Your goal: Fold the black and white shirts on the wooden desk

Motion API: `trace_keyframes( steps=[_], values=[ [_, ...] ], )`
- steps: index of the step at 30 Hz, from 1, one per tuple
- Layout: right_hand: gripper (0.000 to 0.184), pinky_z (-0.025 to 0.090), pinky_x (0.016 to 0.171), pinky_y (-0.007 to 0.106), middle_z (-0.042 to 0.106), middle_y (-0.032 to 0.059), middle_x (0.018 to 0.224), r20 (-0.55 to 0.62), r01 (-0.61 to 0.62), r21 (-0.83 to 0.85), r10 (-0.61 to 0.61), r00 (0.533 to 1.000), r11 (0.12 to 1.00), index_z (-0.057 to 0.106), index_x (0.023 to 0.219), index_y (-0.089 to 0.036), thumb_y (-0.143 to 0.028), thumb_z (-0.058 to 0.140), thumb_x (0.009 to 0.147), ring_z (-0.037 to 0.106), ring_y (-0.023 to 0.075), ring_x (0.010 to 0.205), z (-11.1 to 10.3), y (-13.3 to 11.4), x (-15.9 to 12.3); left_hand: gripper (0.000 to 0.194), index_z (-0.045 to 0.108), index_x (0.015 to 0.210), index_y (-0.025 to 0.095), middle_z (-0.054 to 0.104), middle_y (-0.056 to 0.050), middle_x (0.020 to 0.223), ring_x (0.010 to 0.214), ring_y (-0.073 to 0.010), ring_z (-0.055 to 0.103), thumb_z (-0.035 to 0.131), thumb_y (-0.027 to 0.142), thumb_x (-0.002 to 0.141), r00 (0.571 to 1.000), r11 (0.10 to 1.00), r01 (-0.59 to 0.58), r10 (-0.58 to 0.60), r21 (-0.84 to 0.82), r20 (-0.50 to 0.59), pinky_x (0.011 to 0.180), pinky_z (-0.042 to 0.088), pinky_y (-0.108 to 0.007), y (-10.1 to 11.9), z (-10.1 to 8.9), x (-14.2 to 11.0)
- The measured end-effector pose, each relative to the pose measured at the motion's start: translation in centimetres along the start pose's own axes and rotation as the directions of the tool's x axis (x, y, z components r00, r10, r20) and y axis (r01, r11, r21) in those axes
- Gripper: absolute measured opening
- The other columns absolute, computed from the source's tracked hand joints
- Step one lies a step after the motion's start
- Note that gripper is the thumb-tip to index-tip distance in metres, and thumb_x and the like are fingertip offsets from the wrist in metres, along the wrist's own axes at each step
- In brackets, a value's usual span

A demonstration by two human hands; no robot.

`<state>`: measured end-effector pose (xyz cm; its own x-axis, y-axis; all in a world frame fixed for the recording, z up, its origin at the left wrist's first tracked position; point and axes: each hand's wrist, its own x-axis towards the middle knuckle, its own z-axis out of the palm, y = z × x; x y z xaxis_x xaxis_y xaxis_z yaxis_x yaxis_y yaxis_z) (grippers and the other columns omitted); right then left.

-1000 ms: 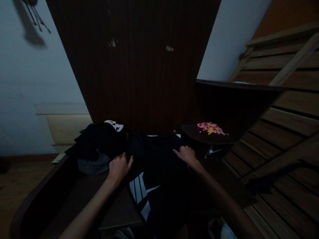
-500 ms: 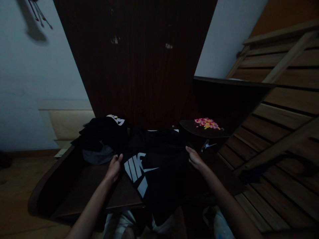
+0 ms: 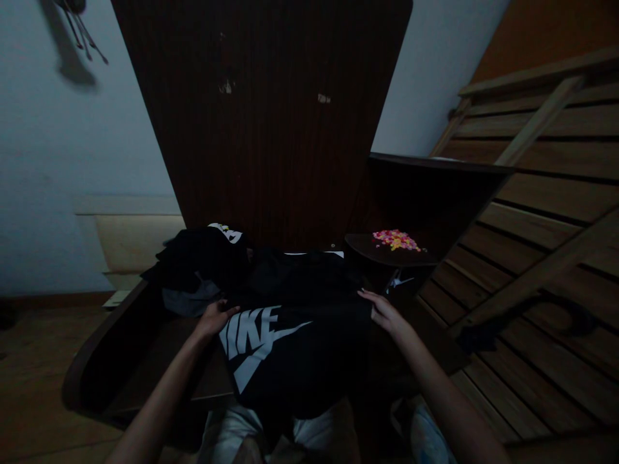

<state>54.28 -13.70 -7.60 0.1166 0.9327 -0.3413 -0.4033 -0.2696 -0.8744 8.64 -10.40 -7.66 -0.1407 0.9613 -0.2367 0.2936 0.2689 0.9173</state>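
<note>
A black T-shirt (image 3: 309, 354) with a large pale Nike print lies over the front of the dark wooden surface (image 3: 159, 374), its lower part hanging toward my lap. My left hand (image 3: 215, 319) is closed on the shirt's left edge, beside the print. At the right edge, my right hand (image 3: 384, 310) pinches the cloth, with its index finger fairly straight. The print shows spread out and mostly flat. To the left rests a heap of dark clothes (image 3: 198, 264), with a grey piece low in it and a white print on top.
A tall dark wooden panel (image 3: 271, 142) rises behind the shirt. On the right, a small rounded shelf (image 3: 358, 248) holds a pile of pink and yellow bits (image 3: 396, 240). Wooden slats (image 3: 546, 270) stand along the right side. The room is dim.
My left hand has moved slightly left and the shirt is pulled wider. The Nike print, folded and slanted before, now lies flatter. My right hand stays at the right edge.
</note>
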Motion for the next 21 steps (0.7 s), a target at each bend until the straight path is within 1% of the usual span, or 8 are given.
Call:
trace_keyframes(
  steps=[2, 3, 7, 9, 11, 14, 18, 21],
  values=[
    [0.014, 0.055, 0.065, 0.024, 0.073, 0.0013, 0.074, 0.064, -0.084, 0.043, 0.081, 0.995, 0.996, 0.065, 0.083, -0.020, -0.020, 0.074, 0.073, 0.069, 0.0154, 0.066, -0.3, -0.1, -0.1, 0.024, 0.065, 0.071, 0.016, 0.072, -0.006, 0.073, 0.075, -0.0247, 0.069, 0.079, 0.029, 0.056, 0.989, 0.995, 0.059, -0.048, -0.075, 0.142, 0.062, 0.052, -0.030, 0.2, 0.0, -1.0],
    [0.013, 0.056, 0.068, 0.025, 0.074, 0.0021, 0.075, 0.086, -0.122, 0.054, 0.117, 0.989, 0.991, 0.065, 0.085, -0.020, -0.022, 0.073, 0.075, 0.070, 0.0165, 0.067, -0.4, 0.0, -0.2, 0.024, 0.065, 0.071, 0.016, 0.071, -0.006, 0.071, 0.071, -0.0234, 0.068, 0.079, 0.028, 0.056, 0.980, 0.987, 0.094, -0.068, -0.133, 0.187, 0.060, 0.052, -0.029, 0.4, 0.1, -1.4],
    [0.013, 0.057, 0.070, 0.027, 0.075, 0.0006, 0.074, 0.079, -0.233, 0.057, 0.228, 0.970, 0.971, 0.064, 0.091, -0.020, -0.026, 0.069, 0.081, 0.071, 0.0165, 0.067, 0.4, 0.6, -1.0, 0.030, 0.067, 0.079, 0.016, 0.073, -0.006, 0.077, 0.071, -0.0228, 0.070, 0.080, 0.033, 0.059, 0.940, 0.899, 0.264, -0.160, -0.348, 0.301, 0.064, 0.056, -0.032, 1.6, 0.8, -2.3],
    [0.015, 0.057, 0.072, 0.027, 0.075, 0.0020, 0.077, 0.079, -0.252, 0.019, 0.250, 0.965, 0.968, 0.064, 0.092, -0.019, -0.027, 0.069, 0.080, 0.072, 0.0167, 0.069, 1.0, 0.9, -1.4, 0.035, 0.069, 0.088, 0.016, 0.075, -0.008, 0.084, 0.076, -0.0242, 0.071, 0.079, 0.038, 0.063, 0.936, 0.883, 0.280, -0.165, -0.376, 0.310, 0.069, 0.058, -0.034, 2.1, 1.3, -1.9],
    [0.016, 0.057, 0.072, 0.027, 0.075, 0.0034, 0.079, 0.063, -0.226, -0.046, 0.229, 0.971, 0.973, 0.065, 0.089, -0.018, -0.025, 0.072, 0.077, 0.071, 0.0168, 0.069, 1.3, 1.1, -1.7, 0.034, 0.068, 0.093, 0.016, 0.075, -0.009, 0.088, 0.079, -0.0246, 0.072, 0.077, 0.038, 0.067, 0.965, 0.900, 0.219, -0.143, -0.376, 0.219, 0.071, 0.058, -0.034, 2.3, 1.7, -1.1],
    [0.016, 0.055, 0.067, 0.025, 0.074, 0.0025, 0.078, 0.001, -0.136, -0.159, 0.138, 0.990, 0.978, 0.065, 0.084, -0.019, -0.018, 0.074, 0.071, 0.070, 0.0160, 0.067, 1.1, 0.8, -1.9, 0.027, 0.068, 0.090, 0.016, 0.075, -0.009, 0.087, 0.082, -0.0245, 0.072, 0.076, 0.028, 0.068, 0.996, 0.949, 0.092, -0.089, -0.300, 0.023, 0.073, 0.057, -0.034, 2.0, 2.1, 0.5],
    [0.020, 0.054, 0.067, 0.025, 0.074, 0.0018, 0.080, 0.029, 0.023, -0.263, -0.016, 0.999, 0.964, 0.066, 0.085, -0.021, -0.014, 0.073, 0.067, 0.069, 0.0159, 0.070, 0.0, -0.5, -2.0, 0.026, 0.069, 0.091, 0.015, 0.075, -0.010, 0.092, 0.093, -0.0261, 0.070, 0.075, 0.017, 0.065, 0.990, 0.998, -0.038, 0.030, -0.051, -0.140, 0.081, 0.056, -0.034, 0.9, 1.9, 1.9],
    [0.014, 0.053, 0.066, 0.025, 0.073, 0.0024, 0.078, 0.023, 0.041, -0.282, -0.036, 0.999, 0.959, 0.066, 0.082, -0.021, -0.019, 0.074, 0.071, 0.068, 0.0159, 0.068, -0.7, -1.2, -2.1, 0.025, 0.070, 0.096, 0.014, 0.074, -0.014, 0.102, 0.101, -0.0275, 0.068, 0.070, 0.015, 0.070, 0.973, 0.979, -0.100, 0.133, 0.176, -0.188, 0.088, 0.053, -0.035, 0.5, 1.5, 2.0]
  ],
)
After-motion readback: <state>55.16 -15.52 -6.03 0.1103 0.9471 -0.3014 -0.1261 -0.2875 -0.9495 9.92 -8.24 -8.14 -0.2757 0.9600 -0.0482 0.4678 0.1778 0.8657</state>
